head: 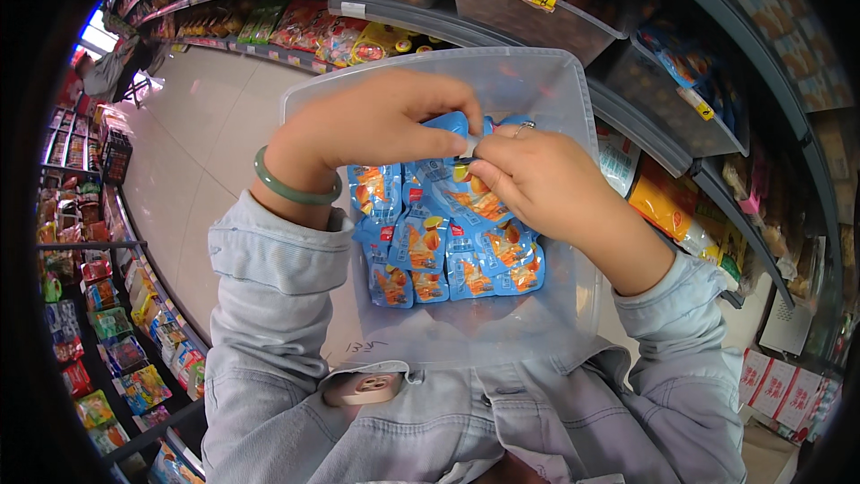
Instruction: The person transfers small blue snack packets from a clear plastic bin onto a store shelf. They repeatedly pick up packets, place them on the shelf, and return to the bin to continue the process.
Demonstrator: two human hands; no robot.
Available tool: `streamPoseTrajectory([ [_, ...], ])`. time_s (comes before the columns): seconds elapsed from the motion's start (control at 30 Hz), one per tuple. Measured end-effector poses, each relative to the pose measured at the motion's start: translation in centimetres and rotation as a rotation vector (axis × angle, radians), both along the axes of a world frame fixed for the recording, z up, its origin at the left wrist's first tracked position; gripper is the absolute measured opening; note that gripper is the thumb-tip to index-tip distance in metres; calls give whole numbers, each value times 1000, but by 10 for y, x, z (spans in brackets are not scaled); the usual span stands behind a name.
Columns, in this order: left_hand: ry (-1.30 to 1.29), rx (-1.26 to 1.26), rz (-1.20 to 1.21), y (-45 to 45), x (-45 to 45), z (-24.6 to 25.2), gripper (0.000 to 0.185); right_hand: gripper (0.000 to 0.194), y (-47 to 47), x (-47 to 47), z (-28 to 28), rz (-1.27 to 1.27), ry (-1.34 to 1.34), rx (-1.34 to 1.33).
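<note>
In front of me is a translucent plastic bin (430,336) with several small blue snack pouches (420,242) lying in overlapping rows. Above them, both hands meet at the top edge of one blue snack pouch (470,195). My left hand (396,117), with a green bangle on its wrist, pinches the pouch's upper corner between thumb and fingers and is slightly blurred. My right hand (537,178), wearing a ring, grips the same edge beside it. The fingers cover part of that edge, so whether it is torn cannot be told.
Shelves with clear bins (537,20) curve along the top and right. Packaged snacks (316,30) fill a lower shelf behind the bin. Racks of snack packets (127,349) stand at the left beside a tiled floor (201,128). A person (111,74) is far off at upper left.
</note>
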State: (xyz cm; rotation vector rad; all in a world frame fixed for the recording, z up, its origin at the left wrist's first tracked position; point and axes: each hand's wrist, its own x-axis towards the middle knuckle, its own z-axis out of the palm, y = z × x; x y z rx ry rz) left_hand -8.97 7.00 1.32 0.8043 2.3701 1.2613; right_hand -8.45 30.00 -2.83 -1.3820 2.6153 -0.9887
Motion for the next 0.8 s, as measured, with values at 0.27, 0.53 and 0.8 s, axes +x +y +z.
streamPoseTrajectory([
  [0.27,234,48,96,14,2,-4,15,23,2,-1,3,-58,-1,-172],
  [0.53,282,186,414,36,8,-6,20,22,5,-2,12,-107,92,-352],
  [0.8,341,273,356,43,7,-1,17,23,9,3,17,-69,85,-455],
])
